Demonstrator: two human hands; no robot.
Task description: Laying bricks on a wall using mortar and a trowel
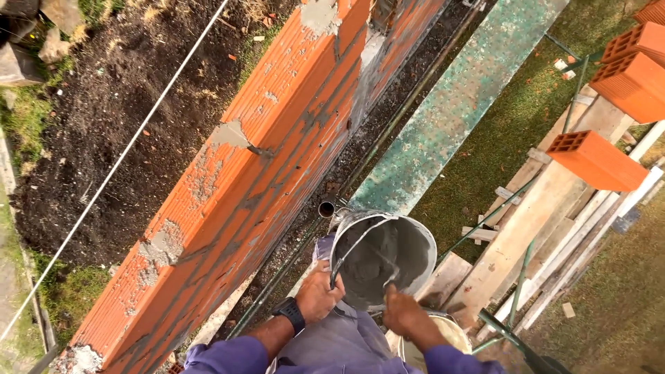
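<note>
Two hands (317,294) (405,315), two buckets (382,260) (433,339), three loose bricks (597,161) (634,86) (641,38).

Both my arms reach forward in purple sleeves. My left hand (317,294), wrist banded by a black watch, curls in a closed grip; my right hand (404,313) is fisted too.

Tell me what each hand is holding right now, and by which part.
The left hand holds the grey mortar bucket by its near rim. The right hand closes on a tool handle whose end dips into the mortar; the tool itself cannot be told.
</note>
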